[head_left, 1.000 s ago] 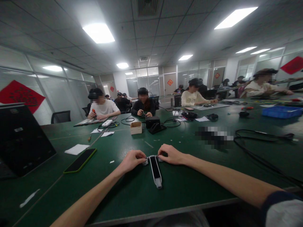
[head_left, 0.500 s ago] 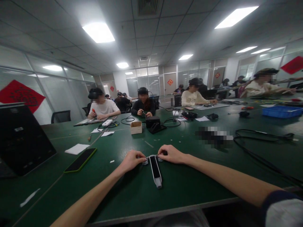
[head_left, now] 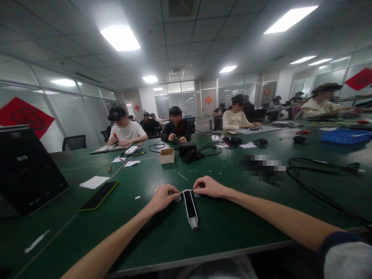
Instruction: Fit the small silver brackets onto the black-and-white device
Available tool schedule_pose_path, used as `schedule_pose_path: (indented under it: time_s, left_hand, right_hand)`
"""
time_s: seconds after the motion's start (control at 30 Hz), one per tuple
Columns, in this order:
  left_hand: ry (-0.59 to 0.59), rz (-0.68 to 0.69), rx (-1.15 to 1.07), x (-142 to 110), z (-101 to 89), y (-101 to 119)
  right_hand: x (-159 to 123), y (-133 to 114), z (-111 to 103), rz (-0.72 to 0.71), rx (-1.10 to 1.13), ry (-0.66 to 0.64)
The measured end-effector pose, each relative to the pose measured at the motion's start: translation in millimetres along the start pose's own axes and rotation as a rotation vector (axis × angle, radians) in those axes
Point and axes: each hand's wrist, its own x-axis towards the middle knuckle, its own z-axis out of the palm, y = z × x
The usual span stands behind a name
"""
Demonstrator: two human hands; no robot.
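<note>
A narrow, white-rimmed, pen-like device with a long dark face lies on the green table, its pale tapered end towards me. My left hand is at the left of its far end, thumb and forefinger pinched together. At the right of that end my right hand pinches in the same way. Small greyish, see-through pieces show under both sets of fingertips, one at the left and one at the right. What exactly the fingers grip is too small and covered to tell.
Left of my arms lie a green-edged phone and folded white paper, beside a black computer case. Ahead stand a small cardboard box and a black device. Black cables curl at the right. Several people sit opposite.
Both hands keep almost the same pinch beside the device's far end. The view has shifted very slightly. A co-worker's hand at the right has moved a little left.
</note>
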Motion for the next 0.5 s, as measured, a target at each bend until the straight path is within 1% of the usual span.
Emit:
schedule_pose_path:
  time_s: [0.07,0.23,0.4,0.5]
  left_hand:
    - [0.015,0.012,-0.008,0.2,1.7,-0.1]
    - [-0.039,0.000,-0.083,2.6,4.9,-5.1]
    - [0.013,-0.005,-0.037,1.7,5.8,-2.8]
    - [0.001,-0.036,-0.037,0.8,5.7,-0.2]
  right_hand:
    - [0.6,0.1,-0.5,0.015,0.032,-0.016]
    - [-0.2,-2.7,-1.8,0.018,0.049,-0.016]
    - [-0.3,-0.9,-1.8,0.019,0.062,-0.029]
    - [0.1,0.5,-2.0,0.029,0.076,-0.038]
